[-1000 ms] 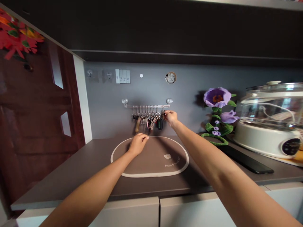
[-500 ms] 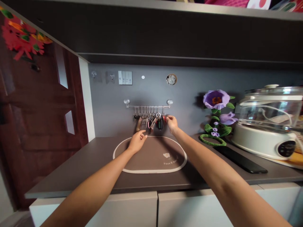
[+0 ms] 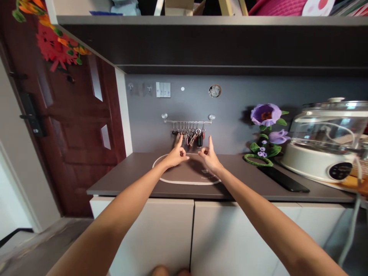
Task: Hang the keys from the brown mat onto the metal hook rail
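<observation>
Keys (image 3: 192, 139) hang beyond a mat (image 3: 178, 175) with blurred lettering (image 3: 206, 177).

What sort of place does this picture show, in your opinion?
Most likely a home entryway: a dark red door with a handle stands at the left, and keys hang from a rail above a counter.

Shiny metal-looking rail (image 3: 188, 122); matt mat (image 3: 186, 174); glossy wood-look door (image 3: 79, 142)

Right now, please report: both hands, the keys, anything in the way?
Left hand, right hand: nothing visibly held. Keys hanging from rail. Left hand overlaps some keys in view.
</observation>
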Demonstrator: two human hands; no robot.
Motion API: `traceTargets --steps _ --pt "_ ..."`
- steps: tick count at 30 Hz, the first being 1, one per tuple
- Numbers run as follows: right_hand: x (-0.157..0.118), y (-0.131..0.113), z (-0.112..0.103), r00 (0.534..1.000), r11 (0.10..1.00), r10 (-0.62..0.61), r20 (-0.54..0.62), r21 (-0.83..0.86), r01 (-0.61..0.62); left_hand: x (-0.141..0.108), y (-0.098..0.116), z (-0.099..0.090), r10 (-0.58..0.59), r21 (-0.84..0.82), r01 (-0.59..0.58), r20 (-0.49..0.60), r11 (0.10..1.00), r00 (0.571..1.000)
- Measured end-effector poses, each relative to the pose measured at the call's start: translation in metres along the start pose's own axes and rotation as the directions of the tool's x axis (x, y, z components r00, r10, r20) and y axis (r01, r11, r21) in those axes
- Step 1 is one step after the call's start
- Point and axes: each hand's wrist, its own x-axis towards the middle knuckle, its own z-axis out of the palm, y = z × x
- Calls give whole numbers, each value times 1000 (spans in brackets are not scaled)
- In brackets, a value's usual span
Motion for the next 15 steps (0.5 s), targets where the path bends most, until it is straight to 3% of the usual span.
traceTargets --steps 7,15 --pt "-37 -6 -3 987 997 26 157 -73 -15 -47 1 5 -33 17 33 -7 999 999" --pt "-48 -6 1 992 996 29 127 -85 -18 -60 -2 8 -46 8 46 -37 999 998"
